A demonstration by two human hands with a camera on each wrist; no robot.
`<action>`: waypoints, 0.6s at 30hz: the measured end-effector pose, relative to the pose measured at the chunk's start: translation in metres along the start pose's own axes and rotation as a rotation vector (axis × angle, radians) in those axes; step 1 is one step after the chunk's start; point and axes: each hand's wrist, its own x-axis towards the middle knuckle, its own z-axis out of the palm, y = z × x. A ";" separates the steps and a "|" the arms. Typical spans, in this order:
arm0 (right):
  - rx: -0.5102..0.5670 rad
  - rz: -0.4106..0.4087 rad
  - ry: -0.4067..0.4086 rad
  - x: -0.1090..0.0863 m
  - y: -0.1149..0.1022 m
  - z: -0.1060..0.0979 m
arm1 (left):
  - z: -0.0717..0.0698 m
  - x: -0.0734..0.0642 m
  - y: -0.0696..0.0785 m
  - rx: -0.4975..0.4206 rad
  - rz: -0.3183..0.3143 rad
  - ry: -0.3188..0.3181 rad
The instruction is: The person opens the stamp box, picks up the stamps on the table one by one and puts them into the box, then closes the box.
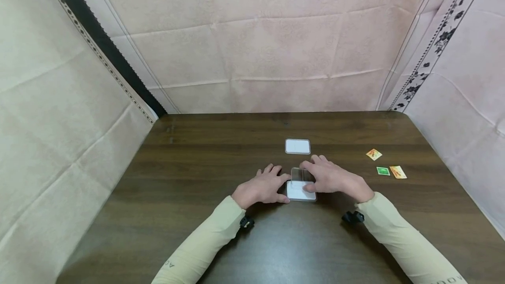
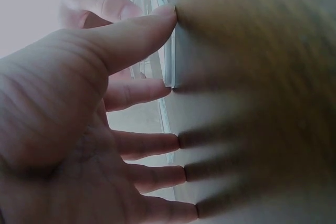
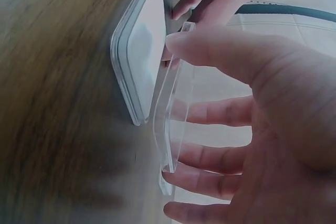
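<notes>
A flat, white rectangular case [image 1: 301,191] with clear edges lies on the table between the hands. My left hand [image 1: 263,187] is at its left side, thumb and index fingertips against the edge, while the other fingers [image 2: 152,144] rest on the tabletop. Over the case's far part, my right hand [image 1: 329,176] holds a clear plastic cover [image 3: 172,103] between thumb and fingers. That cover is tilted, apart from the case along the side facing the right wrist camera. Farther back lies a second white rectangular case [image 1: 297,146], touched by neither hand.
On the right of the brown wooden table [image 1: 189,214] lie an orange patterned card [image 1: 374,154], a small green card [image 1: 383,171] and another orange card [image 1: 398,172]. Pale cloth [image 1: 276,47] hangs behind the table and at both sides.
</notes>
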 end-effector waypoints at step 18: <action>0.052 0.037 0.064 0.005 0.008 0.004 | -0.001 -0.002 0.000 0.006 0.001 0.017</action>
